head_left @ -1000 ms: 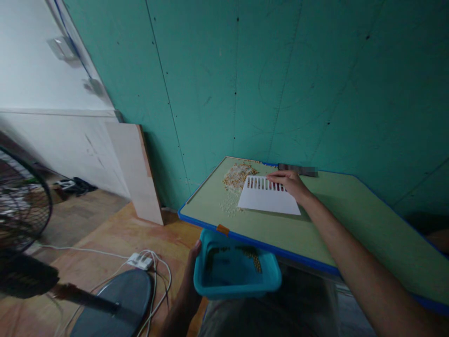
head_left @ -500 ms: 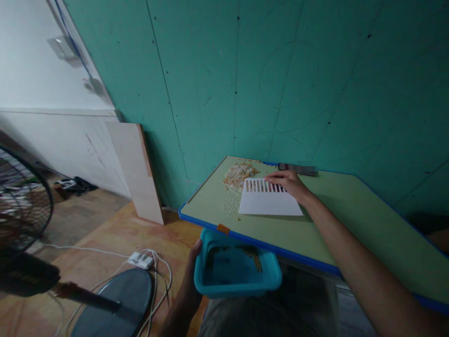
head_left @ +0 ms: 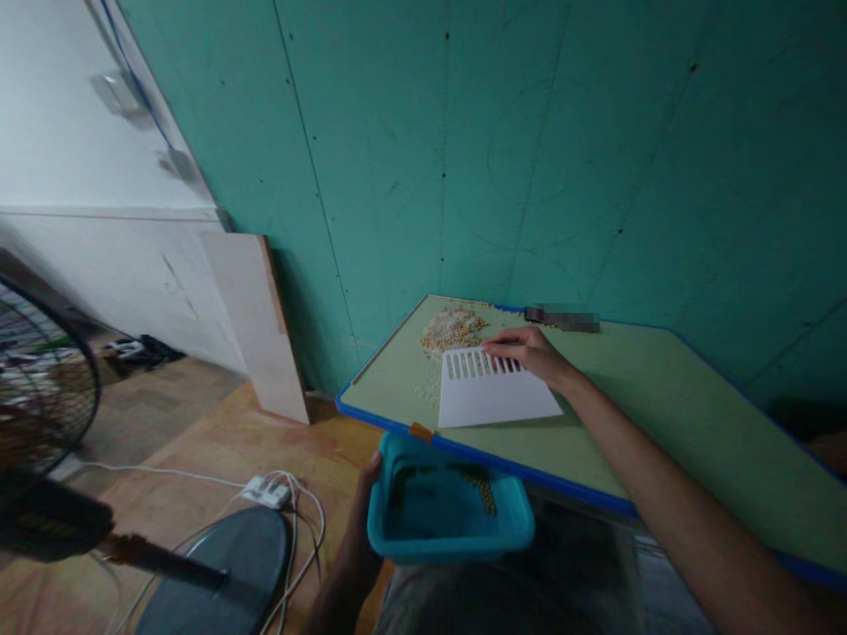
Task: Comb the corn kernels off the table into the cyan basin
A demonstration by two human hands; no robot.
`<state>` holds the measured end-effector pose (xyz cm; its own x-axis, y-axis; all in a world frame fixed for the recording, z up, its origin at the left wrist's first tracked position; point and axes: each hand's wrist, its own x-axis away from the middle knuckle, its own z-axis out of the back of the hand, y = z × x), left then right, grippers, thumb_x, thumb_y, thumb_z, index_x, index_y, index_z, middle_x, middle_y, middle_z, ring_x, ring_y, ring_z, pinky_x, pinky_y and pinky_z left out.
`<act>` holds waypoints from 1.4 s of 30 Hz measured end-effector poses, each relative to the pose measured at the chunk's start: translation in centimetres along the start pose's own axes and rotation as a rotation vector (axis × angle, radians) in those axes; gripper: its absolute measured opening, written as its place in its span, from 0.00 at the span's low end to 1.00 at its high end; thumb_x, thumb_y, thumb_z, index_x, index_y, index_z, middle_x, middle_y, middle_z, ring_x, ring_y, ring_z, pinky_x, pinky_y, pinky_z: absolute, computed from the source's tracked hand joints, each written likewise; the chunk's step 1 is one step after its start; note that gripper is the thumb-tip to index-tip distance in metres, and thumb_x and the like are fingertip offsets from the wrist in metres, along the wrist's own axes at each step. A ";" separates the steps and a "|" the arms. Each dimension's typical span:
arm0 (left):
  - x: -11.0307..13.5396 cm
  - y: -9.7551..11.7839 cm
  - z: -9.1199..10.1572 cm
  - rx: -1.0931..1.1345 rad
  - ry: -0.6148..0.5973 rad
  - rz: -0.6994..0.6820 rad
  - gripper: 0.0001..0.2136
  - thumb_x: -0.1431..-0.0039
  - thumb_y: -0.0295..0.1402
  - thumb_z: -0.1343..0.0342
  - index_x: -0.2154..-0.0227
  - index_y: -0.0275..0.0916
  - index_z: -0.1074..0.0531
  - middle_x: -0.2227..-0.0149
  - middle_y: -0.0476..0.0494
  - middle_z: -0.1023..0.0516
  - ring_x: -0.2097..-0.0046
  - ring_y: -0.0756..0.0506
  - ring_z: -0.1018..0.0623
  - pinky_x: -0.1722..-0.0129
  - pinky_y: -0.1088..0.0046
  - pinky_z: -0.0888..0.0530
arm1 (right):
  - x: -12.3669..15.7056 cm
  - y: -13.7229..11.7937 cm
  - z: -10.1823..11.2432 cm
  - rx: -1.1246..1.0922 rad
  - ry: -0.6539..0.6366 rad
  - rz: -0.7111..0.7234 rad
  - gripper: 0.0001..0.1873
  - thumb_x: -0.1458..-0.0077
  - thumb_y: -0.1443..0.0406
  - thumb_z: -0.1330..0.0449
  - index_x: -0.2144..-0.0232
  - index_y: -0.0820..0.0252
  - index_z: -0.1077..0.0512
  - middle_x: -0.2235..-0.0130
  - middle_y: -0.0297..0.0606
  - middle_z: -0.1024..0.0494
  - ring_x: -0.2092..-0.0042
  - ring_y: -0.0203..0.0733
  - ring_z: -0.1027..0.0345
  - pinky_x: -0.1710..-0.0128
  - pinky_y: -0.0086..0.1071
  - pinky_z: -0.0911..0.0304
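Note:
My right hand [head_left: 529, 354] grips the far, slotted edge of a flat white slotted sheet [head_left: 496, 401] over the light-green tabletop [head_left: 609, 414]. Beyond the sheet lies a mixed heap of yellow beans and white grains [head_left: 453, 329], and more pale grains [head_left: 429, 381] are scattered along its left side. Below the table's front edge, my left hand [head_left: 367, 507] is closed on the left rim of a turquoise plastic tub [head_left: 450, 549]. A cluster of beans [head_left: 488, 496] sits inside the tub, toward its right side.
A blurred-out dark object [head_left: 562, 318] lies at the table's back edge against the green wall [head_left: 397, 176]. An orange clip or tape [head_left: 421, 431] marks the blue front edge. To the left are a fan base [head_left: 218, 573], a power strip [head_left: 265, 490] with cables and a leaning board [head_left: 255, 326].
My right hand has drawn the white sheet left and toward the table's front edge. The tub in my left hand has hardly moved.

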<state>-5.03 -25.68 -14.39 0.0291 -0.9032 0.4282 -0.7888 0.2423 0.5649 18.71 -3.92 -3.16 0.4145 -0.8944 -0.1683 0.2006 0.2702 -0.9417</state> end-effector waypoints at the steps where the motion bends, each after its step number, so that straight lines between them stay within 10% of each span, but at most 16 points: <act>1: 0.0 0.0 0.0 0.005 0.017 -0.008 0.29 0.41 0.48 0.40 0.41 0.35 0.28 0.55 0.39 0.13 0.47 0.34 0.18 0.39 0.58 0.29 | 0.0 -0.1 -0.2 0.004 -0.010 0.003 0.15 0.56 0.54 0.30 0.69 0.58 0.17 0.72 0.37 0.20 0.72 0.37 0.33 0.71 0.32 0.41; 8: 0.2 0.0 -0.1 0.011 0.006 -0.070 0.16 0.39 0.42 0.41 0.52 0.42 0.19 0.61 0.47 0.12 0.48 0.38 0.18 0.40 0.66 0.29 | 0.1 -0.5 -0.7 0.010 -0.023 0.008 0.14 0.55 0.54 0.30 0.70 0.58 0.18 0.74 0.36 0.22 0.73 0.36 0.35 0.72 0.32 0.44; 16: 0.3 0.2 -0.4 -0.009 0.006 -0.052 0.25 0.40 0.46 0.40 0.44 0.37 0.24 0.56 0.42 0.13 0.47 0.35 0.18 0.39 0.60 0.29 | 0.3 -0.6 -0.4 -0.054 -0.026 0.009 0.15 0.55 0.54 0.30 0.69 0.58 0.18 0.74 0.35 0.21 0.74 0.35 0.34 0.72 0.31 0.43; 26: -0.2 0.0 0.3 -0.037 0.026 -0.019 0.28 0.42 0.48 0.39 0.43 0.36 0.25 0.52 0.38 0.14 0.45 0.34 0.20 0.39 0.58 0.29 | -1.4 1.1 1.4 -0.088 0.509 0.117 0.20 0.54 0.51 0.32 0.65 0.60 0.22 0.68 0.40 0.19 0.71 0.40 0.28 0.71 0.32 0.36; 42: 0.1 0.2 0.4 -0.044 0.055 -0.093 0.29 0.39 0.45 0.40 0.37 0.40 0.31 0.59 0.45 0.12 0.52 0.39 0.16 0.42 0.63 0.27 | 1.7 -2.0 -6.6 0.208 0.177 0.360 0.16 0.41 0.52 0.39 0.59 0.57 0.22 0.66 0.37 0.18 0.72 0.39 0.28 0.72 0.32 0.35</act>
<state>-5.39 -25.85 -14.54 0.1358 -0.9021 0.4097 -0.7532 0.1746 0.6342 13.18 -8.35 -3.50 0.3356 -0.7726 -0.5389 0.2535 0.6250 -0.7383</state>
